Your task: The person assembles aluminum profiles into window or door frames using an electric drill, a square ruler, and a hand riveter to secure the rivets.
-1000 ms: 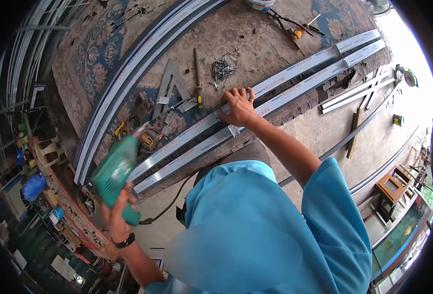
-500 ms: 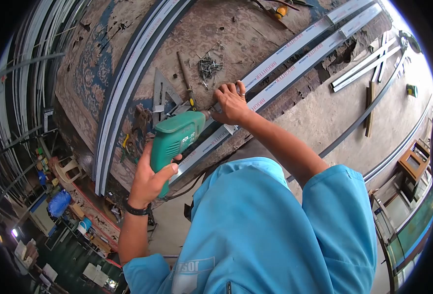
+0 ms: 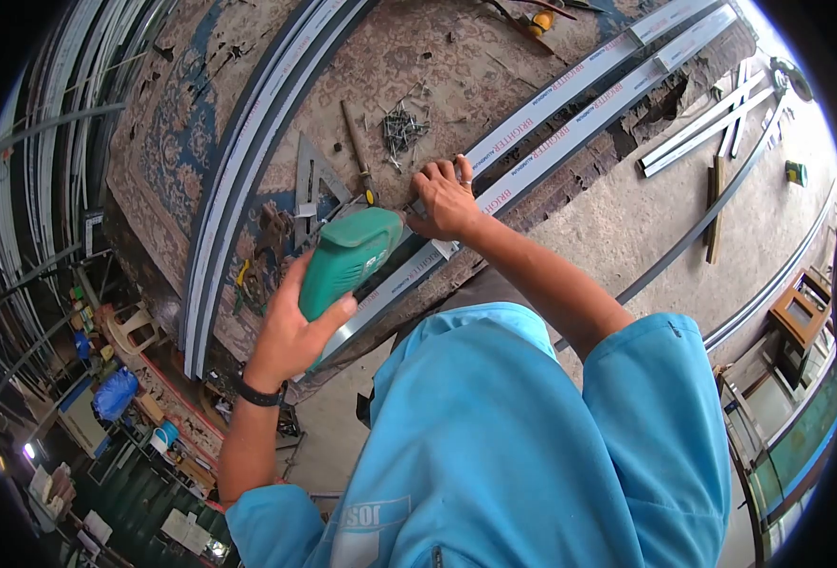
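My left hand is wrapped round the handle of a green power drill, with a black band on that wrist. The drill's nose points up and right towards my right hand, and its tip is hidden there. My right hand's fingers curl over an aluminium profile with printed protective film. A second, parallel aluminium profile runs beside it, closer to my body. Short cross pieces join the two near the far end.
Loose screws lie in a pile on the worn carpet. A screwdriver and a metal square are beside them. Long profiles stretch along the left. More aluminium lengths rest on the floor at right.
The drill has tilted, so more of its top faces me, and its body has shifted slightly up and right. My left hand moved with it. My right hand stays in place.
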A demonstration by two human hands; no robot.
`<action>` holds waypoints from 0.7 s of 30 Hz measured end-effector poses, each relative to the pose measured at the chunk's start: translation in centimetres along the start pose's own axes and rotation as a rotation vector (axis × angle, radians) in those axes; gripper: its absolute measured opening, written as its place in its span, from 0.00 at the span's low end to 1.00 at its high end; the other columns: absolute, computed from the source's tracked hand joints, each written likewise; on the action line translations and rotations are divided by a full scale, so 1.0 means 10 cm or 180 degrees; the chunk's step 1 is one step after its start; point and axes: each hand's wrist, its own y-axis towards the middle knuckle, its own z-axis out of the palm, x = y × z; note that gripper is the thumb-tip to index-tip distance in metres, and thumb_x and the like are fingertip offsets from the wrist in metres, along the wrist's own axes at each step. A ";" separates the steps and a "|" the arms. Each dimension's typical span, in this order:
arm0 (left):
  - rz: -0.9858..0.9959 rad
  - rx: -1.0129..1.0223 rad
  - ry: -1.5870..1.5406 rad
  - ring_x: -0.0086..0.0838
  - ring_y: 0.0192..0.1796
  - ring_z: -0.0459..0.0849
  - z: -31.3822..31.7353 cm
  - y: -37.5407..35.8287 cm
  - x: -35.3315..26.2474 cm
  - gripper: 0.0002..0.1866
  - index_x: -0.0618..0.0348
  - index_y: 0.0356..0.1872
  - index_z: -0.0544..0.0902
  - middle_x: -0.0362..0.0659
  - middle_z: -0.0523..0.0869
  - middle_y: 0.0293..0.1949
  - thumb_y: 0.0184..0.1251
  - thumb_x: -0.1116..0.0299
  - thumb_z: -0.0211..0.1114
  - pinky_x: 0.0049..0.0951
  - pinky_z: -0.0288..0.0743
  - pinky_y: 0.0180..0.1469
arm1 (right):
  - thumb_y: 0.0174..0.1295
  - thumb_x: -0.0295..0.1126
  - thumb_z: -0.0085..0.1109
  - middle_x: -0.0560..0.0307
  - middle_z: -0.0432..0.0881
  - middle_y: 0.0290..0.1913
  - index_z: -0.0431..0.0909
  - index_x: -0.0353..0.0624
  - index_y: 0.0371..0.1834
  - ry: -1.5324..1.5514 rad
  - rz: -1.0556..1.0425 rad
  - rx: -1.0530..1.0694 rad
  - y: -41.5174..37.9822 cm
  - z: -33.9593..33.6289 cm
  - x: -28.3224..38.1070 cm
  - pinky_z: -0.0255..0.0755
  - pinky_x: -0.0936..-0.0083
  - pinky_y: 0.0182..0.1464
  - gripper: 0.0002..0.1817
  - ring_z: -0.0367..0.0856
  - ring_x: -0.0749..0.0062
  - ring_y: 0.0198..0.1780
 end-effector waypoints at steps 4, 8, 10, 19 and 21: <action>-0.0086 -0.0094 0.0552 0.50 0.60 0.89 0.02 0.12 -0.30 0.39 0.69 0.73 0.72 0.60 0.87 0.59 0.75 0.49 0.73 0.45 0.80 0.62 | 0.52 0.54 0.76 0.45 0.76 0.58 0.80 0.43 0.53 -0.0005 0.0067 0.0132 0.03 -0.02 0.03 0.33 0.29 0.81 0.32 0.67 0.43 0.73; -0.0025 -0.0035 0.0735 0.53 0.59 0.90 -0.02 0.18 -0.40 0.39 0.69 0.72 0.72 0.64 0.88 0.55 0.75 0.46 0.71 0.45 0.81 0.61 | 0.52 0.54 0.76 0.45 0.76 0.58 0.80 0.43 0.53 -0.0055 0.0069 0.0113 0.03 0.02 0.00 0.31 0.29 0.82 0.33 0.67 0.43 0.74; -0.0048 -0.0036 0.0726 0.53 0.58 0.90 -0.01 0.19 -0.42 0.38 0.69 0.71 0.73 0.64 0.89 0.54 0.75 0.47 0.71 0.45 0.81 0.61 | 0.51 0.54 0.77 0.45 0.76 0.59 0.80 0.43 0.54 -0.0077 0.0095 0.0173 0.04 -0.01 0.02 0.31 0.29 0.82 0.33 0.66 0.44 0.74; 0.0067 -0.0097 0.0684 0.21 0.29 0.83 0.02 0.22 -0.34 0.35 0.66 0.72 0.73 0.41 0.85 0.35 0.77 0.51 0.72 0.25 0.79 0.31 | 0.48 0.53 0.79 0.45 0.76 0.60 0.79 0.42 0.55 -0.0107 0.0137 0.0197 0.05 0.02 0.02 0.31 0.28 0.82 0.36 0.65 0.44 0.76; 0.0008 -0.0078 0.0581 0.21 0.28 0.83 0.00 0.23 -0.35 0.35 0.66 0.72 0.73 0.41 0.85 0.35 0.77 0.51 0.72 0.25 0.79 0.31 | 0.47 0.52 0.79 0.45 0.76 0.61 0.79 0.42 0.56 -0.0095 0.0142 0.0169 0.04 0.04 0.01 0.31 0.28 0.82 0.36 0.65 0.44 0.76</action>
